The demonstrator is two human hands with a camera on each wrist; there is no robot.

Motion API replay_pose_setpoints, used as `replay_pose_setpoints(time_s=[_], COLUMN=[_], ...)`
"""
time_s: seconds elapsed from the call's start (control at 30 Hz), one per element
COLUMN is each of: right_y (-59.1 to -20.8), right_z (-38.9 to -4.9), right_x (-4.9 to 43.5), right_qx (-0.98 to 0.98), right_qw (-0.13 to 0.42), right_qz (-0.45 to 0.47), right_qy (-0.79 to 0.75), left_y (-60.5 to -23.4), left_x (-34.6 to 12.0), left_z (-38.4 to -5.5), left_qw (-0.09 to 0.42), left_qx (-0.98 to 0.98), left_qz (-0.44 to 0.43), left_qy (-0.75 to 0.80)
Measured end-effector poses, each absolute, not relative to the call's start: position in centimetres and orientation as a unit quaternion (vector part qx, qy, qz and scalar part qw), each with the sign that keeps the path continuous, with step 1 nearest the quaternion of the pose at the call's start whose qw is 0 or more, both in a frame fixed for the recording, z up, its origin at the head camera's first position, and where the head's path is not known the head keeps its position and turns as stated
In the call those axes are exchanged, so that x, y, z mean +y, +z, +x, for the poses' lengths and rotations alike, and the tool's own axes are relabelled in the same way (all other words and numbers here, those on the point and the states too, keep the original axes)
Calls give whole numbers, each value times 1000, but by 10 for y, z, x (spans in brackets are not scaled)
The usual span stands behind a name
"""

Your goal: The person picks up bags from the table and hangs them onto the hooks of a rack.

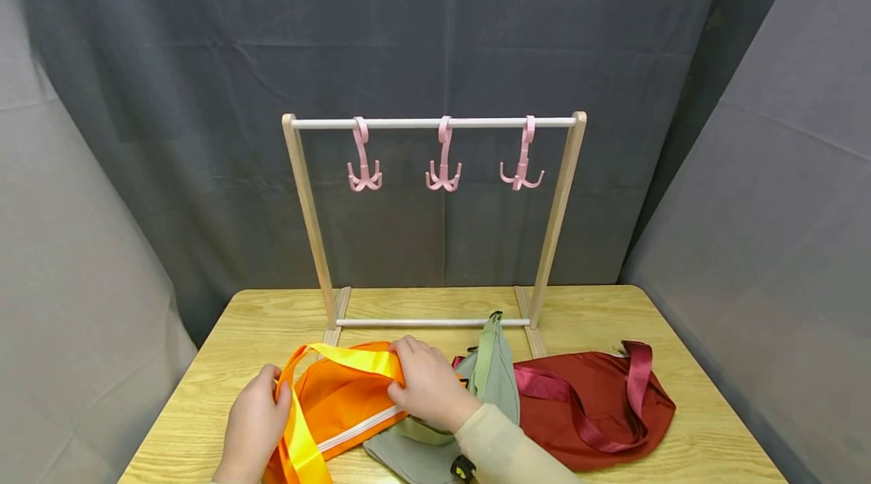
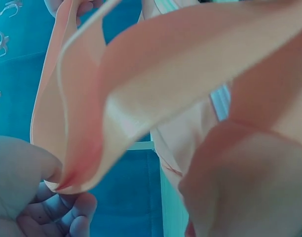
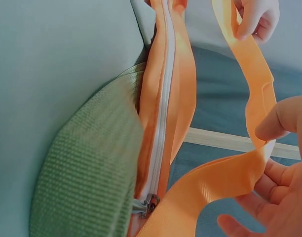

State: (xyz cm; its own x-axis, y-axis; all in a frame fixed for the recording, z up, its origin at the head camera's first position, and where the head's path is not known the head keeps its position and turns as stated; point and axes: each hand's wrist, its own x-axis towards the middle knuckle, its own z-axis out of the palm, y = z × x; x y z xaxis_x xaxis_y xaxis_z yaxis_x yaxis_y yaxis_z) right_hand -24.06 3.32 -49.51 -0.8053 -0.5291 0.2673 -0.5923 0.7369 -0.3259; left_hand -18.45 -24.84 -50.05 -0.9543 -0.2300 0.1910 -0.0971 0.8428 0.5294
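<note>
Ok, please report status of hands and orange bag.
Left hand, right hand: both gripping yellow strap. Orange bag: not on rack. Green bag: close by, possible obstruction.

A: ok what's the person wearing?
B: pale cream sleeve [image 1: 512, 448] on the right arm, long, goes right down to the wrist. Looks pretty plain.
A: gloves?
B: nah, left hand [image 1: 255, 417] and right hand [image 1: 433, 384] are both bare. Left forearm's cut off by the frame, so can't tell there.

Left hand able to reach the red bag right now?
Probably not: the left hand holds the yellow strap, and the green bag and right forearm lie between it and the red bag.
</note>
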Motion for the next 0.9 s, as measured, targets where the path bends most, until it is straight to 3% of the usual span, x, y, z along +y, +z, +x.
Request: replay_pose_setpoints(time_s=[0.9], right_y=[-484], right_z=[-238], right_x=[25], right_qx=[-921], right_qw=[95], right_qz=[307], right_qy=[220], left_y=[-481], left_x=[-234], left_z=[-178], left_qw=[141], left_qx=[-949], left_qz=[70], left_qy=[-272])
